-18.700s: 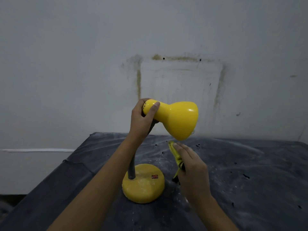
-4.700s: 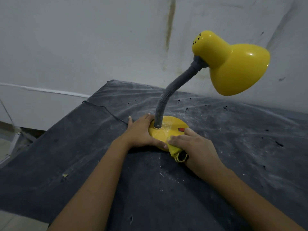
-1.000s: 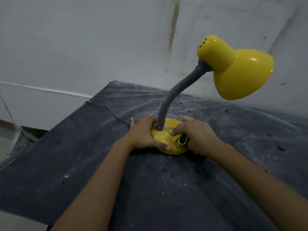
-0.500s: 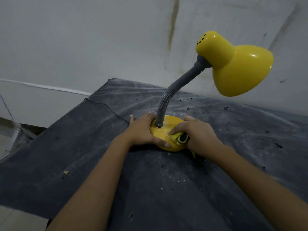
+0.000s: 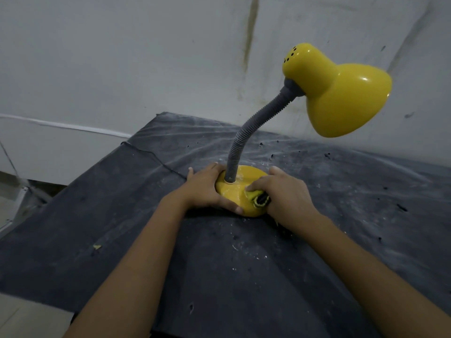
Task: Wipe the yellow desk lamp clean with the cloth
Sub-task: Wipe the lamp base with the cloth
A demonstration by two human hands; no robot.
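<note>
As we look down from the head camera, the lamp stands upright on the dark tabletop, toward its far side and near the wall. Its round yellow base rests flat on the surface. A grey ribbed neck rises from the base and bends to the right. It carries the yellow shade, which opens downward, well above the tabletop.

We find the left hand on the left side of the base. Its fingers curve round the far rim just beside the neck and its thumb lies along the near rim, so that it grips the base. The right hand lies on the right side of the base. Its fingers are bent over a bunched yellow cloth with a dark edge and press it against the near-right top of the base. Most of the cloth is hidden under the hand. Both bare forearms enter from the lower edge.

We note pale dust streaks, white flecks and small dark marks across the tabletop. A thin black cord runs over its far-left part toward the left hand, and a small yellowish scrap lies at the left. The wall is grey-white, with a brown vertical stain and a white strip low on the left.
</note>
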